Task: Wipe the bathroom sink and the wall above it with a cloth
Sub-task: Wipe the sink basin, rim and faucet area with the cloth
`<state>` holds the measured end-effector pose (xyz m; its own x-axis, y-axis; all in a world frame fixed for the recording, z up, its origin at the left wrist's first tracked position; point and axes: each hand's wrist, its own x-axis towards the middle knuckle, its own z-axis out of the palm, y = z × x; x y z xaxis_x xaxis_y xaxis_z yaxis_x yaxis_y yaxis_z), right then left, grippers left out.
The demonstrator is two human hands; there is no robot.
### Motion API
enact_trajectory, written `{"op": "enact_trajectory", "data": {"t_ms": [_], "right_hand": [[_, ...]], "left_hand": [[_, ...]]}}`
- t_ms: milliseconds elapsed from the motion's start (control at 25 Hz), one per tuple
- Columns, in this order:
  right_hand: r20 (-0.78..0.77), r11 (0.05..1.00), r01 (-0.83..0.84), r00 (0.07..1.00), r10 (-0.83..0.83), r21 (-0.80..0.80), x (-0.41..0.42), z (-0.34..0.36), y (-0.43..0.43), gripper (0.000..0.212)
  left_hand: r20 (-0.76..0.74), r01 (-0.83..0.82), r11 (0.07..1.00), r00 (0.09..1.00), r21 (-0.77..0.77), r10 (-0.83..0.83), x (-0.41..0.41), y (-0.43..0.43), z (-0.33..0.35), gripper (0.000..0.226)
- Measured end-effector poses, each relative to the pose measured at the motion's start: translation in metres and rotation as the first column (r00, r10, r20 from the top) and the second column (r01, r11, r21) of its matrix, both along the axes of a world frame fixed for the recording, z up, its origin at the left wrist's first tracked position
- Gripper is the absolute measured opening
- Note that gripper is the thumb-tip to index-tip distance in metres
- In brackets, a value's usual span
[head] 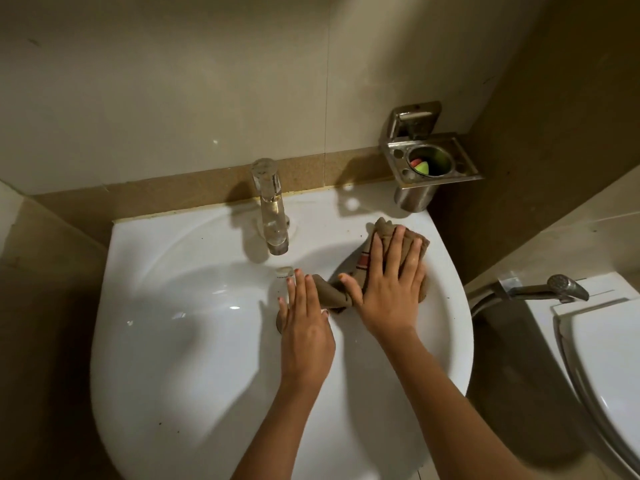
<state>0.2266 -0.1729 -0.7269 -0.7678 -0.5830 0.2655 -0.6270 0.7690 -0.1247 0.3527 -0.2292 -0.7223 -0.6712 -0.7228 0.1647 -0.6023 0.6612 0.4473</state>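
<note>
A brown cloth [365, 263] lies bunched on the white sink's [173, 341] rim at two o'clock, its tail trailing into the bowl. The right hand [391, 292] presses it flat, fingers straight and spread. The left hand [304, 323] rests mid-bowl beside the tail, fingers released and straight. A tap [272, 209] stands at twelve o'clock and a toilet [606, 341] at three.

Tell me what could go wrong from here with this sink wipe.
1. The right hand presses the brown striped cloth flat by the white ceramic sink's back right rim. A push further back could knock the steel wall-mounted cup holder just beyond.
2. The cloth's twisted tail trails toward the metal drain, partly under the left hand, and might snag there.
</note>
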Motion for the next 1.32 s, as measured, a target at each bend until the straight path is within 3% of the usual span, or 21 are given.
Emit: {"op": "enact_trajectory", "data": {"t_ms": [160,320,440,600,720,840,960,1040,1120,1240,1320], "right_hand": [[0.165,0.999,-0.022,0.986,0.018,0.025,0.021,-0.019,-0.022,0.112],[0.459,0.995,-0.085,0.887,0.051,0.054,0.053,-0.03,-0.043,0.116],[0.569,0.996,-0.076,0.822,0.038,0.043,0.078,-0.033,-0.053,0.105],[0.613,0.993,-0.091,0.781,0.119,-0.077,0.102,-0.032,-0.049,0.072],[0.581,0.972,-0.231,0.787,0.206,-0.031,0.095,-0.019,-0.051,0.05],[0.727,0.931,-0.351,0.665,0.175,0.098,0.07,0.01,-0.054,0.022],[0.901,0.99,-0.143,0.432,0.048,0.016,0.041,0.042,-0.04,0.034],[0.964,1.0,-0.01,0.265,-0.01,0.013,0.025,0.064,-0.024,0.058],[0.992,0.998,0.058,0.125,-0.006,-0.001,0.011,0.078,-0.008,0.084],[0.992,0.992,0.12,0.123,0.023,-0.038,-0.005,0.099,0.016,0.08],[0.972,0.976,0.181,0.22,0.078,-0.12,-0.009,0.107,0.028,0.064]], "left_hand": [[0.061,-0.109,0.982,0.993,0.153,0.101,0.001,0.001,-0.02,0.065],[0.112,-0.188,0.973,0.979,0.137,0.173,0.017,-0.011,-0.025,0.066],[0.236,-0.179,0.978,0.96,0.11,0.149,0.027,-0.022,-0.023,0.063],[0.393,-0.147,0.98,0.916,0.136,0.083,0.04,-0.027,-0.018,0.061],[0.452,-0.114,0.988,0.89,0.106,0.054,0.049,-0.029,-0.021,0.06],[0.36,-0.025,0.996,0.933,0.08,-0.006,0.059,-0.027,-0.021,0.062],[0.043,0.027,0.993,0.999,0.113,-0.032,0.056,-0.018,-0.007,0.042],[-0.093,0.003,0.917,0.995,0.4,0.038,0.044,-0.015,0.015,0.034],[-0.188,0.013,0.691,0.966,0.723,0.178,0.029,-0.015,0.04,0.022],[-0.257,0.047,0.443,0.867,0.895,0.427,0.015,-0.02,0.071,0.023],[-0.252,0.076,0.348,0.83,0.935,0.497,0.011,-0.021,0.084,0.023]]}}
